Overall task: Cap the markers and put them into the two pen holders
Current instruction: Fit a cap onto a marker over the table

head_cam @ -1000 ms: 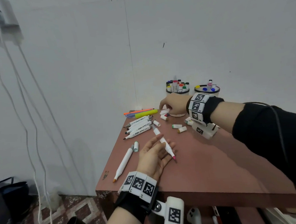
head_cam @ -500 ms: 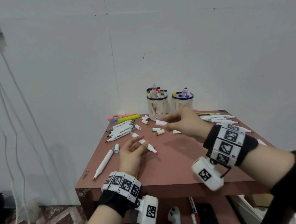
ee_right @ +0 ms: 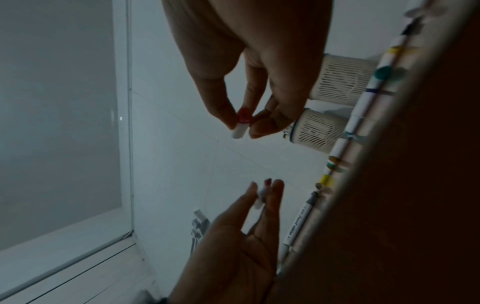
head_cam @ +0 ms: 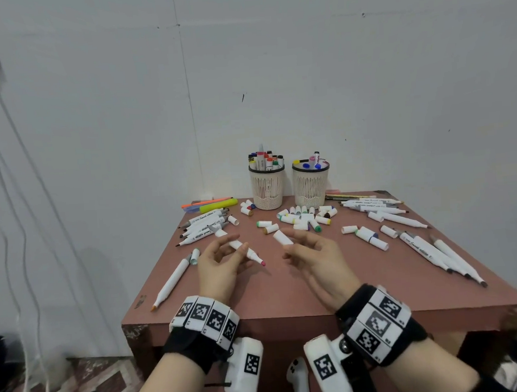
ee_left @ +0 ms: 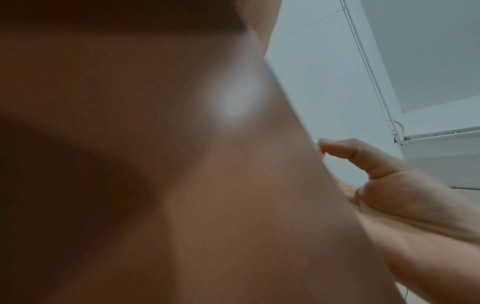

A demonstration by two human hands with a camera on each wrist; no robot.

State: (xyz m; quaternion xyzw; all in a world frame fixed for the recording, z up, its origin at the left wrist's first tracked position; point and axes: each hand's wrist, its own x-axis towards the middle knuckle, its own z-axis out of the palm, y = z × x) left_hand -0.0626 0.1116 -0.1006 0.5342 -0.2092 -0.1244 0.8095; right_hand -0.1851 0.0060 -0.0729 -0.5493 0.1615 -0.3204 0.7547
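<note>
My left hand [head_cam: 237,245] holds a white marker [head_cam: 245,251] just above the brown table [head_cam: 289,297], its pink tip [head_cam: 262,263] pointing right. My right hand [head_cam: 288,242] pinches a white cap [head_cam: 282,237] a short gap to the right of that tip. In the right wrist view the cap [ee_right: 241,123] shows a red end between thumb and fingers, and the left hand [ee_right: 262,195] holds the marker below it. Two cream pen holders [head_cam: 267,186] [head_cam: 311,183] stand at the back, each with capped markers inside. A blurred palm fills the left wrist view.
Loose caps [head_cam: 301,218] lie in front of the holders. Uncapped white markers lie in a group at the left [head_cam: 205,225] and another at the right [head_cam: 419,242]. One marker [head_cam: 174,278] lies near the front left edge, and highlighters [head_cam: 218,204] at the back left.
My right hand has come back from the caps near the holders with a white cap. My left hand has lifted the pink-tipped marker off the table. The two now face each other.
</note>
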